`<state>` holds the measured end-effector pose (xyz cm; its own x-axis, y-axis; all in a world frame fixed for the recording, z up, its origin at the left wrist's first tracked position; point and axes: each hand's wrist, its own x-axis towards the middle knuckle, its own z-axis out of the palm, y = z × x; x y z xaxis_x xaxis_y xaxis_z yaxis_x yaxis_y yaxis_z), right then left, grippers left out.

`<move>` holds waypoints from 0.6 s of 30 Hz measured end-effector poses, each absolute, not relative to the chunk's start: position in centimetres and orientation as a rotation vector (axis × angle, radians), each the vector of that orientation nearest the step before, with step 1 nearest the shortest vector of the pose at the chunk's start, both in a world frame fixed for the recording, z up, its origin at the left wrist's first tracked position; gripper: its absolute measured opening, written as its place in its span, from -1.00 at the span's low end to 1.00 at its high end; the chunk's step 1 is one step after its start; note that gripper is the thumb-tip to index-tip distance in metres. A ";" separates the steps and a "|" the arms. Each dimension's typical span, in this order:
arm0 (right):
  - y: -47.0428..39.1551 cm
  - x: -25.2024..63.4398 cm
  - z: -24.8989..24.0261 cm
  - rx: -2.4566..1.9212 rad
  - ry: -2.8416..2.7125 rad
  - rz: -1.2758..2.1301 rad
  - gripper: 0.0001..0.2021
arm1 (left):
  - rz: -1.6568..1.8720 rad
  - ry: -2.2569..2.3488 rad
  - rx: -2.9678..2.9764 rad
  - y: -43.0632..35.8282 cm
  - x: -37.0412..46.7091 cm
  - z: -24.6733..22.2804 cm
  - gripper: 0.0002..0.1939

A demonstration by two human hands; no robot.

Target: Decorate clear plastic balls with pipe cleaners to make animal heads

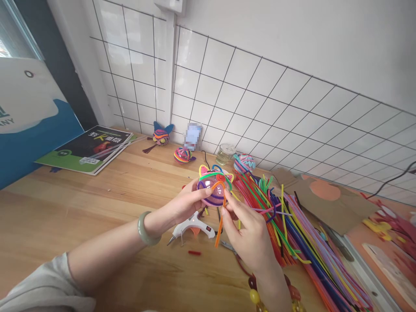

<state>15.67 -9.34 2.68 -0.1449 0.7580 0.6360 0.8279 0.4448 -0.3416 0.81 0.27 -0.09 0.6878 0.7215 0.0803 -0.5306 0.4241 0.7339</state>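
Observation:
A clear round ball (208,187) with cat-like pink and yellow ears is partly wrapped in green, purple and blue pipe cleaners. My left hand (191,197) grips it from the left side, thumb across the front. An orange pipe cleaner (220,227) curves over the ball's front, its loose end hanging down. Between finger and thumb, my right hand (245,223) pinches that orange strand close to the ball. Below the ball, a white glue gun (195,225) lies on the table, near a short red piece (194,252).
Bundles of coloured pipe cleaners (312,234) spread to the right beside brown cardboard (328,203). Along the wall sit several finished wrapped balls (182,155), a phone (193,136) and a glass jar (225,154). Magazines (87,149) lie at the left on the wooden table (130,195).

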 end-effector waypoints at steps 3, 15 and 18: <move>-9.4 15.6 2.7 -1.336 -1.914 -0.121 -0.57 | 0.798 0.250 0.826 0.3 0.8 -0.1 -0.62; -9.3 15.3 3.0 -1.351 -1.918 -0.152 -0.56 | 0.811 0.263 0.832 0.3 0.8 -0.2 -0.62; -9.3 15.3 3.1 -1.338 -1.917 -0.149 -0.56 | 0.810 0.271 0.819 0.3 0.8 -0.1 -0.61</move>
